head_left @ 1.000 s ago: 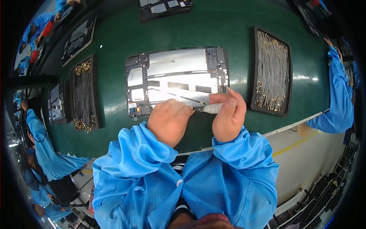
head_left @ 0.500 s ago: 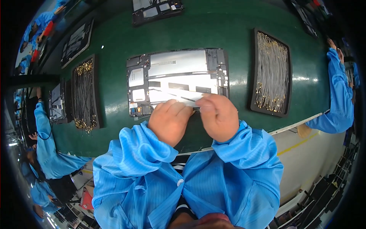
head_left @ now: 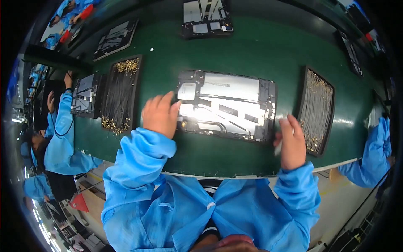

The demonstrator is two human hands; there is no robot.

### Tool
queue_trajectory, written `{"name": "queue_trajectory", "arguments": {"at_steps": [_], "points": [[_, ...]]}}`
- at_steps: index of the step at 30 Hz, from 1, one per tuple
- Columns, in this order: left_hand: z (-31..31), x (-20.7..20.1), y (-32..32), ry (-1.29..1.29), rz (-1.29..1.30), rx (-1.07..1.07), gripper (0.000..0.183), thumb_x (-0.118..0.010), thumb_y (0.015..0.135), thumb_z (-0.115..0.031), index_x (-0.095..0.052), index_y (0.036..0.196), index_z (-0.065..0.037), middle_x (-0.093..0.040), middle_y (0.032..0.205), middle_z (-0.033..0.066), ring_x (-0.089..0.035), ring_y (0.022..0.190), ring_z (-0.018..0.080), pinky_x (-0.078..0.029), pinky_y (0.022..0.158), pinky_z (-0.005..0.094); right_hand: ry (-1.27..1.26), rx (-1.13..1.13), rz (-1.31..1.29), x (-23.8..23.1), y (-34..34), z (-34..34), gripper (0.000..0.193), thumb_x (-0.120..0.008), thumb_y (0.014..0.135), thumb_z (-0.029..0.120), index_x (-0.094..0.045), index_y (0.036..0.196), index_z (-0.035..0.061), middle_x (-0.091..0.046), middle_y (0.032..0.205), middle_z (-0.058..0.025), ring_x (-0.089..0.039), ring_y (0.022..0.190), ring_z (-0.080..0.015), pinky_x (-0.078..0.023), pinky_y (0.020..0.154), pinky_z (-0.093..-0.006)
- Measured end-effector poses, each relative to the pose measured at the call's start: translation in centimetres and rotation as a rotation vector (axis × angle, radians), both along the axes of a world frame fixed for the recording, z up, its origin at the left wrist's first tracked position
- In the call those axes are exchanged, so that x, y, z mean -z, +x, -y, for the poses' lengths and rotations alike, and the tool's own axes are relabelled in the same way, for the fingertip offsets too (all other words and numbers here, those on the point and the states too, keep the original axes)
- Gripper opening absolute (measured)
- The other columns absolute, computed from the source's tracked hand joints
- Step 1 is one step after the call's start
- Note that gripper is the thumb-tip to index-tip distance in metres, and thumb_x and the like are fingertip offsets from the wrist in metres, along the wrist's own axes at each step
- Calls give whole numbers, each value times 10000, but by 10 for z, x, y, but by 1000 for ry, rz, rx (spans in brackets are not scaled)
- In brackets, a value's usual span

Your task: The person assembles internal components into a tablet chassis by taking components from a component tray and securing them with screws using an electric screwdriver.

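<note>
An opened tablet, its silver battery and dark inner parts bare, lies flat on the green bench in front of me. My left hand is at its left edge, fingers apart, the thumb side touching the frame. Off the tablet's right edge, my right hand is closed round a slim pale tool, whose end pokes out below the fingers; its exact kind is not clear. Strong glare whitens part of the battery.
A tray of black cables with gold ends stands left, a tray of grey cables right. More opened tablets lie at the back, far left and left. Co-workers' sleeves show at both sides.
Both hands have left the tablet's lower middle and moved apart, the left to its left edge, the right beyond its right edge. The whole view has shifted, and the tablet sits slightly turned.
</note>
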State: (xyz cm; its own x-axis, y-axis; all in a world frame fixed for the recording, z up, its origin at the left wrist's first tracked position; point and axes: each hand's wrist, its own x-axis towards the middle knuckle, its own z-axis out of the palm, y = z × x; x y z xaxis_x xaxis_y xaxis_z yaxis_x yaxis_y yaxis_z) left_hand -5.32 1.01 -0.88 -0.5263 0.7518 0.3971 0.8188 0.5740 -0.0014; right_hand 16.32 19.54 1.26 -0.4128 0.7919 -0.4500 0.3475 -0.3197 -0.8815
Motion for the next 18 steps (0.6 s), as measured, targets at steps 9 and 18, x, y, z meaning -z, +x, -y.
{"name": "queue_trajectory", "arguments": {"at_steps": [9, 18], "points": [[11, -2, -19, 113, 1198, -339, 442, -393, 812, -378, -542, 890, 30, -569, 778, 164, -536, 760, 255, -406, 679, 307, -525, -406, 200, -1, 6, 2, 373, -511, 758, 348, -495, 922, 13, -446, 598, -17, -403, 445, -86, -348, 374, -208], [-62, 4, -34, 855, 1778, -482, 380, -521, 768, -299, -458, 991, 3, -451, 877, 75, -450, 728, 148, -416, 668, 277, -222, -97, 68, -38, -46, -90, 321, -478, 766, 371, -518, 782, 53, -472, 565, -20, -393, 390, -95, -296, 334, -205]]}}
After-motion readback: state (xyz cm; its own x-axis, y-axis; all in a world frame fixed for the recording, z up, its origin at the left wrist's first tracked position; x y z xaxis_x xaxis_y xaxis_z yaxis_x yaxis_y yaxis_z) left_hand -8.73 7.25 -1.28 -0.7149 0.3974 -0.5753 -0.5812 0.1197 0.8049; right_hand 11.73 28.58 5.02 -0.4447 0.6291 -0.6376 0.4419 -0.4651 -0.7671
